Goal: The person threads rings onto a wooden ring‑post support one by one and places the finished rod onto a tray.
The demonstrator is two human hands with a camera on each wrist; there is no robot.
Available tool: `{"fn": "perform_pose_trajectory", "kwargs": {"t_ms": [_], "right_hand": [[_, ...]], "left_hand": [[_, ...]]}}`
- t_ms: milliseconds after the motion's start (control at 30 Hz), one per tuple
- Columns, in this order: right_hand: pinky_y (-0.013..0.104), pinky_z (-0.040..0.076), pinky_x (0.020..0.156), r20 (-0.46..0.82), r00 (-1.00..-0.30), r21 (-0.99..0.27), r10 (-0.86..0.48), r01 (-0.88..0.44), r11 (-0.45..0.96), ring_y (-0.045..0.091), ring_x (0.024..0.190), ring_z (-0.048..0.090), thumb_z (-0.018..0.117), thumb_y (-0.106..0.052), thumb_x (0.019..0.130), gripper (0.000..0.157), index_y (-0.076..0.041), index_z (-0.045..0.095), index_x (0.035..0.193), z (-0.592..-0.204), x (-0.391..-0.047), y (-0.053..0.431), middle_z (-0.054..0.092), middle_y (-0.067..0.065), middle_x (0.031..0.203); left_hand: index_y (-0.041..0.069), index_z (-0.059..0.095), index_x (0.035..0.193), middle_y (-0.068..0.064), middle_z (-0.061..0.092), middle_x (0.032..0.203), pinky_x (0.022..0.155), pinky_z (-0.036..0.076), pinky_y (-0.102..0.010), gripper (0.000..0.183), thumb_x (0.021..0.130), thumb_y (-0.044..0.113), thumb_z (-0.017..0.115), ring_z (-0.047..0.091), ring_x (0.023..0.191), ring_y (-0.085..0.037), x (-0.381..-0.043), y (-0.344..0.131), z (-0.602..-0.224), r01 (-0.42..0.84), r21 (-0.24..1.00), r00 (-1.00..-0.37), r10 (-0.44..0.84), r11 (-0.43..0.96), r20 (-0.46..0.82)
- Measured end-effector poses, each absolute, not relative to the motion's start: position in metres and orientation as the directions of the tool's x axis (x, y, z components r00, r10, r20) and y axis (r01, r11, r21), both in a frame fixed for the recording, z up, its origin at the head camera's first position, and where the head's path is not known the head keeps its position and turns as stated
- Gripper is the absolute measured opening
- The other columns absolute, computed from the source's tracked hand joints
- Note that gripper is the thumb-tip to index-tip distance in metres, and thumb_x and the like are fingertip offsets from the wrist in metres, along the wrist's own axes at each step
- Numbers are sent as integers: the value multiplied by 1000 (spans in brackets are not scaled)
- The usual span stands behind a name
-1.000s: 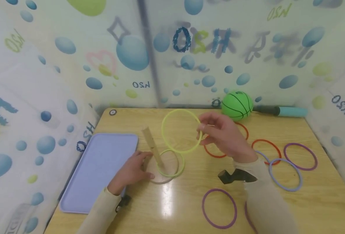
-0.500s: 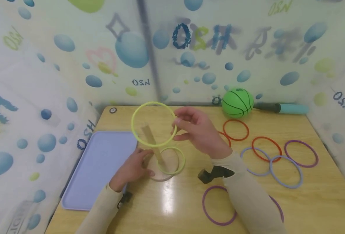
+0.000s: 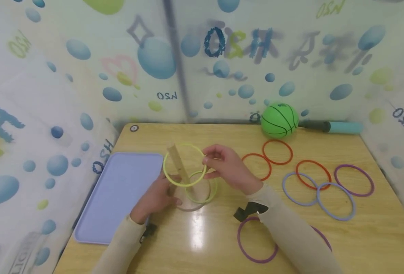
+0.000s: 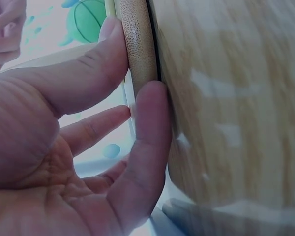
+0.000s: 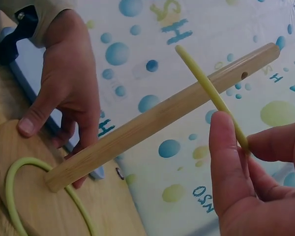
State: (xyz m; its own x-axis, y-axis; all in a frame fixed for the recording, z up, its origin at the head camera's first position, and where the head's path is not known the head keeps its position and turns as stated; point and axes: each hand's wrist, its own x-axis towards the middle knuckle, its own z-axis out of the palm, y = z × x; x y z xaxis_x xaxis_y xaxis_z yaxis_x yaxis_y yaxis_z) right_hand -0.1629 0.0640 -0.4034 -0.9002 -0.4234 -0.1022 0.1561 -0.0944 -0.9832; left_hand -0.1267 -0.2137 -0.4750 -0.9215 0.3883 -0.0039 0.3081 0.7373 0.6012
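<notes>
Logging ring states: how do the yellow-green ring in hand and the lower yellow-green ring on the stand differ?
Support: the right hand pinches the held ring; the lower ring rests on the base.
Height: the held ring is up by the post's upper part; the lower ring is at its foot.
Shared: both are thin and yellow-green.

Bright, slightly hazy head view, white glare on the tabletop (image 3: 215, 220).
</notes>
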Motion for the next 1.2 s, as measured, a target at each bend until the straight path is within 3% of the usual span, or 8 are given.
{"fn": "perform_pose_trajectory", "kwargs": {"t_ms": [100, 200, 333, 633, 1200], "right_hand": [[50, 65, 83, -124, -895, -982, -429, 172, -75, 20, 92, 68, 64, -3, 102, 29, 4, 58, 130, -412, -162, 66, 62, 10, 105], [52, 64, 83, -147, -891, -981, -430, 188, -54, 19, 93, 65, 64, -2, 102, 31, 6, 58, 131, -424, -161, 68, 61, 9, 105], [54, 64, 84, -177, -886, -979, -428, 204, -18, 19, 94, 63, 63, 0, 101, 37, 11, 54, 135, -445, -161, 72, 60, 8, 104], [44, 66, 77, -254, -875, -967, -412, 243, 78, 21, 88, 66, 62, 1, 101, 29, 3, 59, 130, -479, -158, 82, 62, 20, 110], [40, 65, 76, -314, -857, -948, -409, 256, 190, 23, 87, 70, 65, -2, 100, 28, 5, 63, 127, -495, -162, 88, 67, 21, 112]], "left_hand": [[7, 69, 133, -27, 48, 155, 119, 39, -60, 69, 70, 16, 96, 46, 144, -46, -125, -212, -473, 283, 586, -928, 371, 759, -32], [9, 67, 139, -23, 58, 137, 109, 48, -57, 73, 72, 18, 95, 57, 124, -38, -124, -212, -471, 244, 567, -936, 345, 787, -77], [11, 64, 143, -18, 59, 125, 98, 52, -52, 76, 74, 20, 95, 58, 107, -29, -125, -210, -471, 211, 539, -940, 321, 816, -119], [7, 58, 150, -18, 58, 124, 90, 53, -47, 86, 73, 22, 95, 56, 97, -23, -126, -209, -469, 188, 526, -940, 308, 829, -149], [11, 58, 151, -17, 57, 125, 90, 54, -47, 84, 76, 24, 94, 56, 96, -22, -128, -212, -468, 162, 529, -935, 300, 833, -187]]}}
